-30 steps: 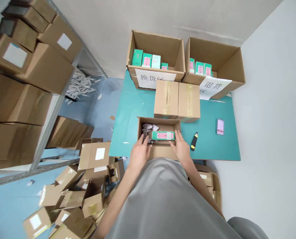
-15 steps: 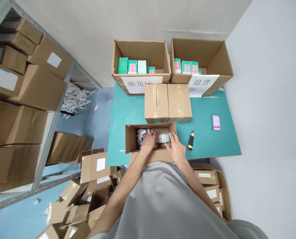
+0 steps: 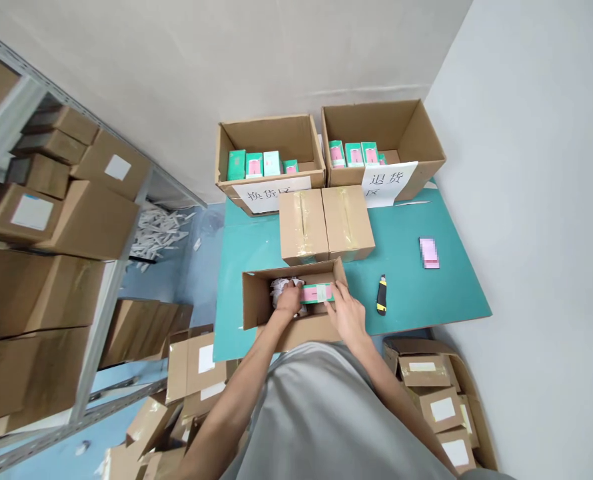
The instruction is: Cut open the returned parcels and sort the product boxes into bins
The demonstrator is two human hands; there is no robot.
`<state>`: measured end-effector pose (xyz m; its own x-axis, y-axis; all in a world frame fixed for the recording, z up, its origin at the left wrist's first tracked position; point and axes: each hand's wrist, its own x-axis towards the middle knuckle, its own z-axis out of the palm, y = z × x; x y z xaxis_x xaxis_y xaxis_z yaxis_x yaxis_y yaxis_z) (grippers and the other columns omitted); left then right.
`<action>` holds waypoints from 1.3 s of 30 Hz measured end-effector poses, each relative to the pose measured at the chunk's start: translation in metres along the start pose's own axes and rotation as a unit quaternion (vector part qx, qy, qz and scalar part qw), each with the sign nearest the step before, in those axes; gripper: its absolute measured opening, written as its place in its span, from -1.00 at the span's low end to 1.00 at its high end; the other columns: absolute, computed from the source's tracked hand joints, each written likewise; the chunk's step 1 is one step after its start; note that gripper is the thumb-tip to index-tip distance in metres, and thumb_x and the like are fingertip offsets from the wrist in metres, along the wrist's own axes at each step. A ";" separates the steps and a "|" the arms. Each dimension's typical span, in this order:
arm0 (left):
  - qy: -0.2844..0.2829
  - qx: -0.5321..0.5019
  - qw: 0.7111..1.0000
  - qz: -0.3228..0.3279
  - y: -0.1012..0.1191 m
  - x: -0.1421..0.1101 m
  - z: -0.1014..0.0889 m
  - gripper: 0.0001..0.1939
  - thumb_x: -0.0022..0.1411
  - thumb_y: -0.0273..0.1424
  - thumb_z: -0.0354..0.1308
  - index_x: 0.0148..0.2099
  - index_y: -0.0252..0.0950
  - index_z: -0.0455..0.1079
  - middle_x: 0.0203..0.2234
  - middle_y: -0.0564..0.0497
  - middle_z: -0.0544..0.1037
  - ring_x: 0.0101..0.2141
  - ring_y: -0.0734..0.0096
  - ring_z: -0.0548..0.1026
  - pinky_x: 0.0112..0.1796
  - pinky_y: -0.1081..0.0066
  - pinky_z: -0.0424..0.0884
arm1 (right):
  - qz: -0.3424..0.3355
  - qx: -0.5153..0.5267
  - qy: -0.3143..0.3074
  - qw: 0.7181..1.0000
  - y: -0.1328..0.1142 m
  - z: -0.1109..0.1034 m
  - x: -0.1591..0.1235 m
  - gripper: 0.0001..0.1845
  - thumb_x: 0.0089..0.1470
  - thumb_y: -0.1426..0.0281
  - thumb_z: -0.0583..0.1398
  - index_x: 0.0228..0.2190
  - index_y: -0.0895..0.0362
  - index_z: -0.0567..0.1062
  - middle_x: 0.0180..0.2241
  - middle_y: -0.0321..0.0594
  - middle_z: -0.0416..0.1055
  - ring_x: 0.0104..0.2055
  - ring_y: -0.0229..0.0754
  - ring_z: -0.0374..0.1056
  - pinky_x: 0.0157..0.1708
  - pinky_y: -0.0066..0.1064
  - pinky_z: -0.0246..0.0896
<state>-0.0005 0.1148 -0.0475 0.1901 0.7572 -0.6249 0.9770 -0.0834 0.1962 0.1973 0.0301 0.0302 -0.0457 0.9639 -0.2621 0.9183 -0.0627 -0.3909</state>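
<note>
An open cardboard carton sits at the table's front edge, with crumpled white packing paper in its left part. Inside it lies a slim pink-and-green product box with a pale label. My left hand reaches in between the paper and the box, its curled fingers at the box's left end. At the opposite end, my right hand has its fingers and thumb closed round the box. The left fingertips are partly hidden.
Two taped cartons stand just behind. At the back, a left bin and a right bin hold green-and-pink boxes. A utility knife and a phone lie on the green table. Shelving flanks the left.
The product box looks slightly raised and farther left within the carton, with both hands still at its ends. The camera view has tilted and shifted.
</note>
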 end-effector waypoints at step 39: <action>0.030 -0.891 0.451 0.045 -0.024 -0.116 0.017 -0.29 0.06 -0.26 0.69 0.22 -0.15 0.55 0.06 -0.06 0.69 0.04 0.18 0.69 0.19 0.08 0.64 | 0.118 0.638 0.067 0.758 -0.081 0.045 -0.020 -0.13 0.15 -0.09 0.49 0.37 -0.03 0.54 0.17 -0.07 0.65 -0.05 -0.03 0.64 -0.17 -0.23 0.70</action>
<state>-0.0440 0.0176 0.0074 0.1661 0.8228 -0.5435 -0.6728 0.4975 0.5476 0.1057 0.0045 0.0275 0.1788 0.8994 -0.3990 -0.2361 -0.3544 -0.9048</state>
